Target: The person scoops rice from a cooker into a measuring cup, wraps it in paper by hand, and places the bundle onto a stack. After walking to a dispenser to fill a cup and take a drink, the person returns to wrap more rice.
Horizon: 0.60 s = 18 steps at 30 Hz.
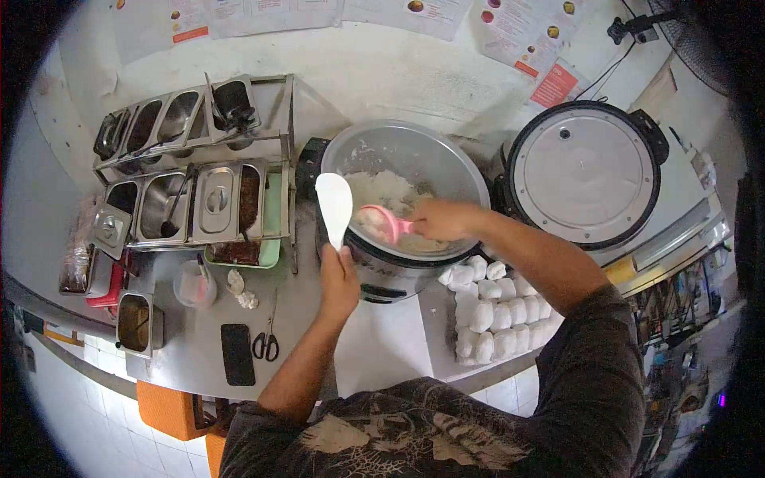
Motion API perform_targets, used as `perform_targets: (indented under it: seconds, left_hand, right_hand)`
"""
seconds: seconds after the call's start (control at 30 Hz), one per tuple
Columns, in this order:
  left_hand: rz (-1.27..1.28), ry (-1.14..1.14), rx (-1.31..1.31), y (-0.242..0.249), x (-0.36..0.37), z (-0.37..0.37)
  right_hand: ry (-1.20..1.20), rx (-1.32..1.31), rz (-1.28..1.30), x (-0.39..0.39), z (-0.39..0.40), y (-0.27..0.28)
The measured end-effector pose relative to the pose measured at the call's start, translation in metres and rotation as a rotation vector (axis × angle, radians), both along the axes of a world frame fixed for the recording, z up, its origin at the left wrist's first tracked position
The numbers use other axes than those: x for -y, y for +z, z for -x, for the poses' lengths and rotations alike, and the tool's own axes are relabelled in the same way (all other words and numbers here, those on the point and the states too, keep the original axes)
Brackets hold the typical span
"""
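Note:
A white paddle (335,205) stands upright in my left hand (340,283), whose fingers are wrapped round its handle at the front left of the big cooker. My right hand (446,219) grips the handle of a pink scoop (376,223) inside the cooker's grey pot (406,135). White rice (381,190) lies in the pot, and some white food fills the scoop. To the right of the cooker's front, rows of white wrapped portions (504,319) sit on the table. The round cooker lid (586,171) stands open at the right.
A rack of metal containers (215,199) stands at the left, beside a green tray (275,215). Nearer the front edge are a black phone (237,354), scissors (266,346), a clear plastic tub (194,285) and a metal container (139,323). White paper (382,350) lies before the cooker.

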<state>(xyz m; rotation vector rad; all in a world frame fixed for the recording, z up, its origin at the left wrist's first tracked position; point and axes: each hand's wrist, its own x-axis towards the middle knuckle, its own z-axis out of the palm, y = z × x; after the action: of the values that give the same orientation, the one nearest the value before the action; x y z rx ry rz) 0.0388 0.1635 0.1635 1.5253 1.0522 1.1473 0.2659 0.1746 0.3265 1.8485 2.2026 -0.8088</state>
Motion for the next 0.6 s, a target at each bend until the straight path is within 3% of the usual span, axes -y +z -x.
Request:
perform_targets:
  seconds: [0.1, 0.2, 0.33, 0.43, 0.6]
  left_hand:
    - [-0.031, 0.041, -0.037, 0.017, -0.003, 0.009]
    - [-0.517, 0.241, -0.194, 0.063, 0.001, 0.013]
    - [-0.406, -0.095, -0.501, 0.123, 0.022, 0.006]
    - [-0.335, -0.258, -0.803, 0.137, 0.037, -0.021]
    - [-0.408, -0.401, -0.858, 0.154, 0.051, -0.037]
  right_hand:
    - [-0.492, -0.371, 0.246, 0.024, -0.033, 0.005]
    - [-0.638, -0.59, 0.191, 0.058, -0.046, 0.019]
    - [-0.804, -0.918, 0.119, 0.098, -0.044, 0.016]
    - [-0.784, -0.926, 0.058, 0.115, -0.046, -0.007]
    - [-0.687, -0.736, -0.145, 0.134, -0.035, 0.001]
